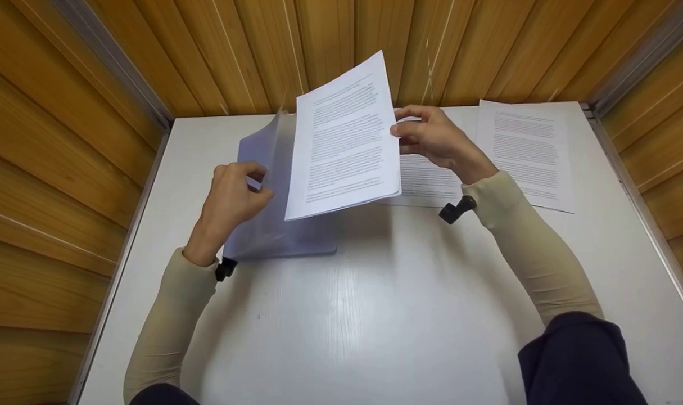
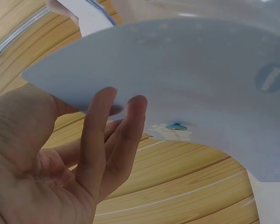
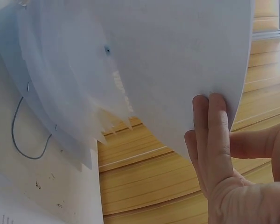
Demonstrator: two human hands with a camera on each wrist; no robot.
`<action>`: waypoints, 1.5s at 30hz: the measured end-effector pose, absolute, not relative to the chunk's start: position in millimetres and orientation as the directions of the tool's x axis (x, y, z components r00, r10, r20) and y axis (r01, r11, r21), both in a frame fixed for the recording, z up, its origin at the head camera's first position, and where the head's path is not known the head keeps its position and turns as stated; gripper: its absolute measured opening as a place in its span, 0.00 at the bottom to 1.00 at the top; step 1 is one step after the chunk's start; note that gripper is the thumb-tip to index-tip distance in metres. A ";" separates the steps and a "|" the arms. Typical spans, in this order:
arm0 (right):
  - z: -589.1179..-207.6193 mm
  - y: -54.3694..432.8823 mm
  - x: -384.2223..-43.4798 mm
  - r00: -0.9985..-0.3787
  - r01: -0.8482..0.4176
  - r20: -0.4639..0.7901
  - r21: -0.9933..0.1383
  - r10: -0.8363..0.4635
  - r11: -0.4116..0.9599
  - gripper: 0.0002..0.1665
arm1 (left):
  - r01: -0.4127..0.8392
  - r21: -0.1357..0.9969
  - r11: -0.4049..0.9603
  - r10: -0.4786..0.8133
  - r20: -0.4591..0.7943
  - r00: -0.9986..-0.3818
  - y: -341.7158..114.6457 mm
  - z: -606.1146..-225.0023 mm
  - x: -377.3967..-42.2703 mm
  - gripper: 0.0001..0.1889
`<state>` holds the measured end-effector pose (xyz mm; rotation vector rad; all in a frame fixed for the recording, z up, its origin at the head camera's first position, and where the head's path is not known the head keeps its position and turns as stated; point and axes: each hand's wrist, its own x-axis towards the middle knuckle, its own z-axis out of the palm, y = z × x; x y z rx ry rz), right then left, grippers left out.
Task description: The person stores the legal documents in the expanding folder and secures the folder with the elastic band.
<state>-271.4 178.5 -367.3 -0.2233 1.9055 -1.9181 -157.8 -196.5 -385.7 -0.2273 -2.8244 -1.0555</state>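
My left hand pinches the raised edge of a translucent bluish plastic folder, which stands partly open on the table's left half. In the left wrist view, thumb and fingers hold its thin cover, which bears a small teal fitting. My right hand grips the right edge of a few printed sheets, thumb in front and fingers behind. These sheets hang tilted above the table, just right of the folder's raised cover. The right wrist view shows their plain back against the fingers.
More printed paper lies flat behind my right hand, beside another sheet near the back right corner. Wood-patterned panels surround the white table at the back and sides. A thin dark cord loop shows in the right wrist view.
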 end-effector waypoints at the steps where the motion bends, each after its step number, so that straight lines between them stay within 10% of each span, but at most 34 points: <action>1: -367.6 176.1 -272.5 -0.894 0.185 -0.183 -0.982 -0.408 0.034 0.18 | 0.178 0.641 0.747 0.098 0.158 -0.982 -196.4 -385.7 -157.9 0.16; 45: -375.1 125.2 -273.7 -0.859 0.158 -0.184 -0.983 -0.478 0.093 0.18 | 0.177 0.653 0.736 0.085 0.170 -0.982 -198.1 -386.7 -157.2 0.20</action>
